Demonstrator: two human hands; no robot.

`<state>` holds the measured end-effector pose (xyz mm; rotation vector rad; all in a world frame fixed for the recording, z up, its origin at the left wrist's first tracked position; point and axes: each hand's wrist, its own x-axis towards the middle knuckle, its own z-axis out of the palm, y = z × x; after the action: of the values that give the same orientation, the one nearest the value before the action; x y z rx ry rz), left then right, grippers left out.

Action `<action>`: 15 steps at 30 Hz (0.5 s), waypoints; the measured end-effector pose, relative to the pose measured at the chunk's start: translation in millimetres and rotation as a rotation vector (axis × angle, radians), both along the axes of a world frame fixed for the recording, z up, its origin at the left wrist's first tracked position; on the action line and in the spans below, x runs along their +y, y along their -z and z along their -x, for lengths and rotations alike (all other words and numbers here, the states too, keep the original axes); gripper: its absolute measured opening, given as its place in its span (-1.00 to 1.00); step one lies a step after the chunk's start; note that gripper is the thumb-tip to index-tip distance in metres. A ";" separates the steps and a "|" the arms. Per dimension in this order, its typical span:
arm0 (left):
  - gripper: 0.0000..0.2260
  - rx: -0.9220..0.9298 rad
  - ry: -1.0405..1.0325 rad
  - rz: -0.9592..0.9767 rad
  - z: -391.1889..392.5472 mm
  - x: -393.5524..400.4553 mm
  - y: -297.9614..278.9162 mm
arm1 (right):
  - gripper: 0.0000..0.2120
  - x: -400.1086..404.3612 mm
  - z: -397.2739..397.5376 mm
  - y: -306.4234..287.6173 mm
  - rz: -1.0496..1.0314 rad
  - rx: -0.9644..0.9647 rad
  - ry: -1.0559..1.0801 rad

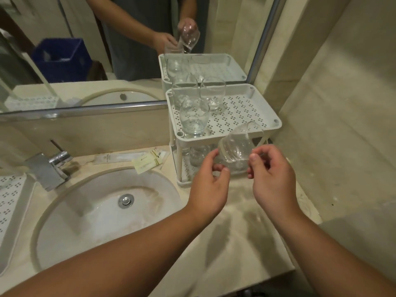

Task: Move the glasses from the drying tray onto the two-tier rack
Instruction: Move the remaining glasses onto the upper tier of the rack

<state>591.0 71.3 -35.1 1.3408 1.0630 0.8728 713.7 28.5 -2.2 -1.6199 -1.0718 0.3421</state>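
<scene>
A clear glass [237, 146] hangs tilted in front of the white two-tier rack [246, 116], its mouth pointing up and right. My left hand [211, 183] grips its base from the left; my right hand [272, 176] pinches its side from the right. Three glasses stand on the rack's top tier: one at the front left [194, 118], one behind it [184, 93] and one at the back middle [213, 93]. More glasses [198, 154] stand on the lower tier, partly hidden. The white perforated drying tray [10, 202] shows at the far left edge.
A round white sink [102, 211] with a chrome tap [51, 166] fills the counter's left half. Paper sachets [147, 161] lie behind the sink. A mirror [107, 50] lines the back wall, and a tiled wall [342, 125] stands close on the right of the rack.
</scene>
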 end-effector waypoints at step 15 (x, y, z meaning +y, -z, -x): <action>-0.61 0.065 0.002 -0.126 0.1 53.4 -40.4 | -0.87 100.5 -40.8 -44.0 0.075 -0.273 -0.048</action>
<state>590.9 124.7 5.3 1.4838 1.0710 0.9116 754.5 129.0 41.7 -1.7444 -1.3182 0.1977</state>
